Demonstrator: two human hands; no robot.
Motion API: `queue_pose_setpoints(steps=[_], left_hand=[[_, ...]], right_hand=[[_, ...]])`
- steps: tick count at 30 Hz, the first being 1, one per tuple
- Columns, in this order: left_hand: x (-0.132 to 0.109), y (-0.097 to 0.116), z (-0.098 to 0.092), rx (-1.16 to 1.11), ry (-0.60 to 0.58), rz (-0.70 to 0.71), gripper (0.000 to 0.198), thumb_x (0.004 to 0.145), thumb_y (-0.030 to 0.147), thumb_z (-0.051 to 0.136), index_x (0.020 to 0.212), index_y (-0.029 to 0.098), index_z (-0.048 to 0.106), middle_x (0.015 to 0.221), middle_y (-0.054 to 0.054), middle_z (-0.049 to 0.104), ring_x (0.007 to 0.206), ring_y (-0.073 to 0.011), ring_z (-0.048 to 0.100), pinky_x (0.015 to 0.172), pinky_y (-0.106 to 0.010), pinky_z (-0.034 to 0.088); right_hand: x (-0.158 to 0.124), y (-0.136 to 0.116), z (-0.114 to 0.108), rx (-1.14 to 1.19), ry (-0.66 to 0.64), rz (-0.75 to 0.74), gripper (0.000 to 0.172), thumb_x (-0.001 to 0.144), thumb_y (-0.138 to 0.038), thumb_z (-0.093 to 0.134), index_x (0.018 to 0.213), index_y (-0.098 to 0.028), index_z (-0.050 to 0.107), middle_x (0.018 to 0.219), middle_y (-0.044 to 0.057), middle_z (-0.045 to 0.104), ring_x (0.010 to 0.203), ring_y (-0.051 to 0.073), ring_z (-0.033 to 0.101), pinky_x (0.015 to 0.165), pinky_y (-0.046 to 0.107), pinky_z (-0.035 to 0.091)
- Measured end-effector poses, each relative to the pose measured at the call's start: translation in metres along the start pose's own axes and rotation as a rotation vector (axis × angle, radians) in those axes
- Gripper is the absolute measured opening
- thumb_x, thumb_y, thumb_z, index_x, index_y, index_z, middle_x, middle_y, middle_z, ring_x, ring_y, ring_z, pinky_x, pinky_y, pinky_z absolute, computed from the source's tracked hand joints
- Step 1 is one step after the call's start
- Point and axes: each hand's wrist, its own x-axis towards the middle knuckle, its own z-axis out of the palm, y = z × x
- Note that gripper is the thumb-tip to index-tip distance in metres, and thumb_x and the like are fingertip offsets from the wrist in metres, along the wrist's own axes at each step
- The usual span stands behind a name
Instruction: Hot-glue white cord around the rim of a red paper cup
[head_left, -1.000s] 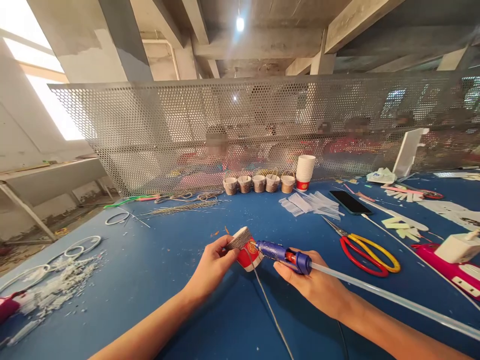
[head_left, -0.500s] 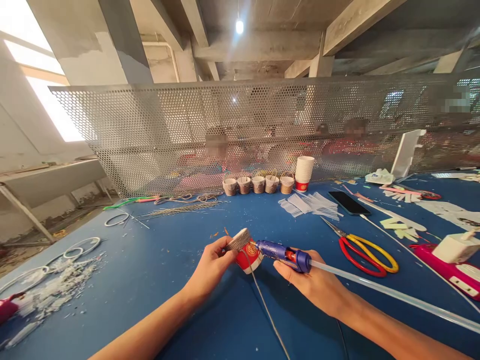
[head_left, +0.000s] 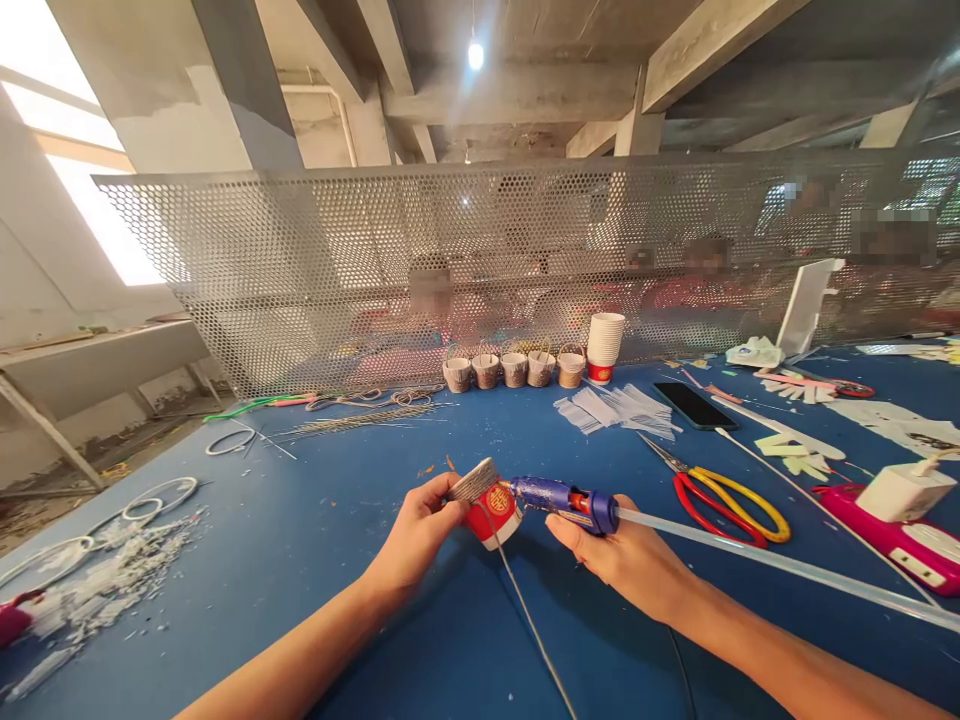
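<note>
My left hand (head_left: 421, 522) grips a red paper cup (head_left: 495, 515), tilted on its side, by the end wrapped in rows of grey-brown cord. From the wrapped band a loose length of cord (head_left: 529, 610) trails down toward me across the table. In my right hand (head_left: 626, 550) is a blue hot glue gun (head_left: 562, 502), its nozzle at the cup's side by the edge of the cord. A long clear glue stick (head_left: 750, 555) sticks out of the gun's back, over my wrist. Whether the nozzle touches the cup I cannot tell.
Small cord-covered baskets (head_left: 514, 370) line the back beside stacked paper cups (head_left: 604, 345). Rightward lie white strips (head_left: 615, 408), a phone (head_left: 694, 405), scissors (head_left: 731, 505) and a pink power strip (head_left: 892, 535). White scraps (head_left: 112, 580) lie left. A perforated metal screen (head_left: 337, 270) stands behind; people sit beyond it.
The cup has turned slightly in my left hand, so more of its gold emblem shows. The glue gun stays close to the cord's edge. The whole view has shifted a little.
</note>
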Motion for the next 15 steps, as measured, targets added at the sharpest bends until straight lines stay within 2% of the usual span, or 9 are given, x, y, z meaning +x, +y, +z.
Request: queue_pose_setpoints(steps=[2,9,12,15], left_hand=[[-0.0004,0.0,0.0002,-0.008,0.0,-0.001,0.009,0.066,0.023,0.06,0.06,0.016,0.06,0.062,0.001,0.059,0.065,-0.0147,0.051,0.065,-0.025,0.041],[-0.0011,-0.0015,-0.0002,-0.024,-0.026,0.01,0.011,0.067,0.024,0.061,0.06,0.016,0.06,0.062,0.001,0.058,0.064,-0.0143,0.049,0.064,-0.025,0.039],[-0.0008,-0.0024,-0.0009,-0.029,-0.026,0.016,0.01,0.067,0.024,0.061,0.06,0.015,0.06,0.063,0.001,0.058,0.065,-0.0144,0.049,0.065,-0.025,0.039],[0.0001,-0.0043,-0.0019,-0.03,-0.018,0.016,0.009,0.068,0.023,0.061,0.062,0.015,0.06,0.064,0.001,0.059,0.067,-0.0147,0.05,0.066,-0.025,0.039]], right_hand=[[-0.0001,-0.0004,0.0002,0.011,-0.017,0.001,0.041,0.086,-0.046,0.047,0.053,-0.021,0.042,0.047,-0.006,0.035,0.043,0.009,0.035,0.042,0.021,0.035],[-0.0093,-0.0069,0.0057,-0.025,0.034,-0.077,0.027,0.081,-0.041,0.054,0.064,-0.02,0.06,0.056,-0.001,0.053,0.056,0.014,0.048,0.05,0.022,0.041],[-0.0086,-0.0067,0.0054,-0.023,0.041,-0.069,0.027,0.081,-0.041,0.052,0.065,-0.021,0.059,0.057,-0.001,0.052,0.056,0.014,0.048,0.052,0.023,0.041],[-0.004,-0.0039,0.0023,0.019,0.006,-0.04,0.031,0.084,-0.042,0.05,0.061,-0.021,0.05,0.055,-0.003,0.046,0.051,0.012,0.043,0.05,0.023,0.038]])
